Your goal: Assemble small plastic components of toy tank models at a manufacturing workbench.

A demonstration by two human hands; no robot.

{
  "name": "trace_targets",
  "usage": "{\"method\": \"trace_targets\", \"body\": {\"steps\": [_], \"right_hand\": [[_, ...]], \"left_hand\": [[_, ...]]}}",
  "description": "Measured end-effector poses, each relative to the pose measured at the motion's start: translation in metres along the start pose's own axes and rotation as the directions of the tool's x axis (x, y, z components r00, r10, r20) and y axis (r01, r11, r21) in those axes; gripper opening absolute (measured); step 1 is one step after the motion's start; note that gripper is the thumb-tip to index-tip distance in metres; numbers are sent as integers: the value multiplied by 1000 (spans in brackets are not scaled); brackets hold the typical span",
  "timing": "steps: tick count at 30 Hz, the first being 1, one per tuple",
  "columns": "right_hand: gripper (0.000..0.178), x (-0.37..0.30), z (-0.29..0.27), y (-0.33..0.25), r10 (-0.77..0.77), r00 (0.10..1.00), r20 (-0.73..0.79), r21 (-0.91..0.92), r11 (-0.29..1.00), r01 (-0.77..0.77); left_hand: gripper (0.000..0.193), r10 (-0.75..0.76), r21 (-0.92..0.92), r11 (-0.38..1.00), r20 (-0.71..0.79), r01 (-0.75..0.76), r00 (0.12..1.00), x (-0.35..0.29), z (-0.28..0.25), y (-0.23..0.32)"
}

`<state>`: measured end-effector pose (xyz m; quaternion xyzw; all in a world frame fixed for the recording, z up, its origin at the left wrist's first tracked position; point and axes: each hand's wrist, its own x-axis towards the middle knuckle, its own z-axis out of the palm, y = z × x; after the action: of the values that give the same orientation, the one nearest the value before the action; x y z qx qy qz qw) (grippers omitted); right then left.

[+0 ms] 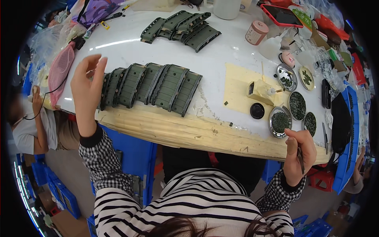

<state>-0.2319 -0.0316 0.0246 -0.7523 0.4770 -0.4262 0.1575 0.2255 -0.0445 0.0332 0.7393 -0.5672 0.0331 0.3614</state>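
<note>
My left hand (87,85) is raised at the left end of a row of dark green, curved, ribbed plastic parts (169,87). Its fingers curl loosely with the thumb apart, and I see nothing held between them. At the table's front right edge, my right hand (299,152) is closed around slim dark tweezers (301,161). Its fingertips are just below a round metal dish (280,121) of tiny green pieces. Beside that dish stand a second dish (297,106) and a third dish (310,123), both holding small dark green pieces.
More green parts (181,29) lie stacked at the back. A small yellow block-shaped container (260,91) with a brush-like stick stands on yellow paper (233,93), near a black round lid (257,111). A red-cased phone (281,15) lies far right. Another person (37,126) is at left.
</note>
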Motion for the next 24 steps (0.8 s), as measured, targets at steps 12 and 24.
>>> {"method": "trace_targets", "body": {"steps": [12, 24], "right_hand": [[24, -22, -12, -2, -39, 999, 10, -2, 999, 39], [100, -18, -31, 0, 104, 989, 107, 33, 994, -108]], "left_hand": [[97, 108, 167, 951, 610, -261, 785, 147, 125, 21], [72, 143, -819, 446, 464, 362, 874, 22, 11, 50]]}}
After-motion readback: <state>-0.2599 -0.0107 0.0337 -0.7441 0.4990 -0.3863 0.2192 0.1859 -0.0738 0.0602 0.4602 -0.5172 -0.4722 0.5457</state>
